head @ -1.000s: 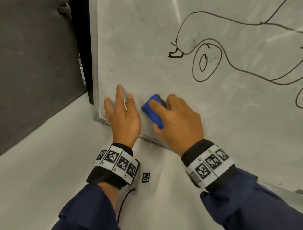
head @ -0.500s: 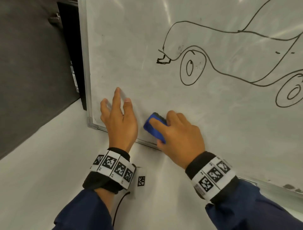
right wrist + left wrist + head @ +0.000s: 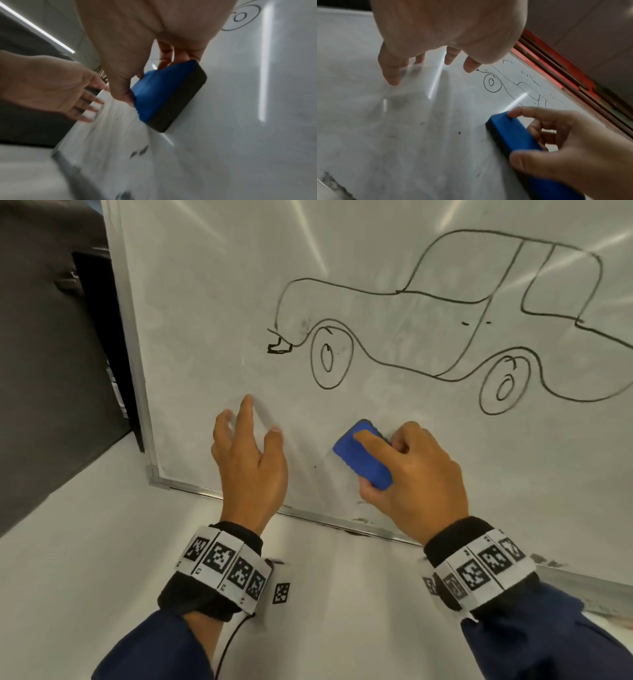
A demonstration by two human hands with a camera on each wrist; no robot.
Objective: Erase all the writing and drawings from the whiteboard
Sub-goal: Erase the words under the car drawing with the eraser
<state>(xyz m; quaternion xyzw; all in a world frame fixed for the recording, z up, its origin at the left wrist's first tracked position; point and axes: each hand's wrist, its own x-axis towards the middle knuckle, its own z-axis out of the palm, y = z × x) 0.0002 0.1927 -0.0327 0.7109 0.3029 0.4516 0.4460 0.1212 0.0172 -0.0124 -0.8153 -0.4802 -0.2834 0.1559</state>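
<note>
A whiteboard (image 3: 205,302) lies in front of me, with a black line drawing of a car (image 3: 428,337) across its upper right. Small handwriting (image 3: 530,78) sits near the far edge in the left wrist view. My right hand (image 3: 411,474) grips a blue eraser (image 3: 363,460) with a black felt face (image 3: 181,100), pressed on the board below the car's front wheel (image 3: 330,354). My left hand (image 3: 250,460) is open near the board's lower left corner, fingers spread; its fingertips (image 3: 392,79) reach the surface.
The board's metal frame (image 3: 239,498) runs along the near edge over a white table (image 3: 85,542). A dark panel (image 3: 44,371) stands to the left. A small printed marker tag (image 3: 281,593) lies on the table. Faint smudges (image 3: 139,151) mark the board near the eraser.
The view has swung up and right, bringing the whole car drawing into sight. The right hand has slid the eraser rightward, away from the left hand, which stays near the corner.
</note>
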